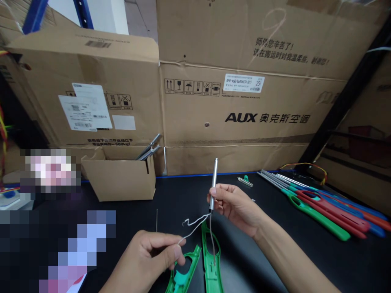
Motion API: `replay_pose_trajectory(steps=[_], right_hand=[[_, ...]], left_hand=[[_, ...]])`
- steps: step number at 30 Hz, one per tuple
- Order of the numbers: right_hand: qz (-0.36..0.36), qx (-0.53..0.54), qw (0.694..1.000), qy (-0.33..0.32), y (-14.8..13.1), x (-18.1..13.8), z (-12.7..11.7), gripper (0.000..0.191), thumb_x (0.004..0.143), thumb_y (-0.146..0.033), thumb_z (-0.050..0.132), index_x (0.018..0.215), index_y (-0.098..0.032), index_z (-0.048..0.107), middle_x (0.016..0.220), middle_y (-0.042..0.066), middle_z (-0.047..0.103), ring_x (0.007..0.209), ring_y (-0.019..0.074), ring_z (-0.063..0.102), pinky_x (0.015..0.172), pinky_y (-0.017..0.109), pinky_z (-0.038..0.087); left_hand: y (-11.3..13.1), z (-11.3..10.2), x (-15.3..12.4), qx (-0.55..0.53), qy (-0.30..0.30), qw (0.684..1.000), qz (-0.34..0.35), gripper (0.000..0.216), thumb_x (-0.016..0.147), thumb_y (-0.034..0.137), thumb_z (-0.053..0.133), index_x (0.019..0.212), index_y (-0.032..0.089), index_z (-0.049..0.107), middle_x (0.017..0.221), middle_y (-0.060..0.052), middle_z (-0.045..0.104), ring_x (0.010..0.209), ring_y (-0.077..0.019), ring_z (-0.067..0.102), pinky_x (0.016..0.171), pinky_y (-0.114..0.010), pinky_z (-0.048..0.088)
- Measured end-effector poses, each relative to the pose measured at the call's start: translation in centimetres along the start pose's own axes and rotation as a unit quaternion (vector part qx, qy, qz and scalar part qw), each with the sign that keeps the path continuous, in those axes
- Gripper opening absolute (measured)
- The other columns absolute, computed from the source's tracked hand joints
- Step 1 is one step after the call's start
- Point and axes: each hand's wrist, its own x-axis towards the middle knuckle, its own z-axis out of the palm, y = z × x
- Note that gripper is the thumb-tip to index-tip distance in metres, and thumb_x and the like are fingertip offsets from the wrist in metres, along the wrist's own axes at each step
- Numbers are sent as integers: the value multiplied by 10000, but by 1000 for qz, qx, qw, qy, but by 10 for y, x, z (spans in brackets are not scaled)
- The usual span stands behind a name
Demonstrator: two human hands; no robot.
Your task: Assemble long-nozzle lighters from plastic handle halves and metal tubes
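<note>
My right hand (233, 205) is closed around a thin silver metal tube (214, 181), held upright above the black table. A thin white wire (195, 224) trails from the tube's lower end. My left hand (149, 256) pinches the far end of that wire between thumb and fingers. Below my hands lie two green plastic lighter-shell halves (210, 260) flat on the table; a second wire from the tube runs down into the right half.
A small open cardboard box (122, 177) with metal tubes sticking out stands at the back left. Several finished long lighters (324, 203) in green, red and blue lie at the right. Large cardboard cartons (238, 106) wall off the back. Blurred patches cover the left.
</note>
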Motion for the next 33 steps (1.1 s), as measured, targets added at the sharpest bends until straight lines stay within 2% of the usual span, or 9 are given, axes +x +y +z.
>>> replay_pose_trajectory(steps=[19, 33], right_hand=[[7, 4, 1000, -1, 5, 2, -3, 352, 647, -426, 861, 658, -145, 648, 612, -14, 602, 512, 68, 462, 484, 213, 345], [32, 41, 999, -6, 12, 1, 11, 379, 583, -389, 903, 658, -132, 636, 623, -4, 642, 511, 52, 512, 476, 167, 398]], left_hand=[[-1, -3, -1, 5, 3, 1000, 13, 155, 728, 374, 737, 754, 250, 825, 568, -26, 739, 511, -141, 570, 552, -246, 460], [1, 2, -2, -6, 32, 999, 11, 126, 687, 361, 765, 716, 252, 822, 556, -25, 738, 506, -158, 591, 580, -268, 483]])
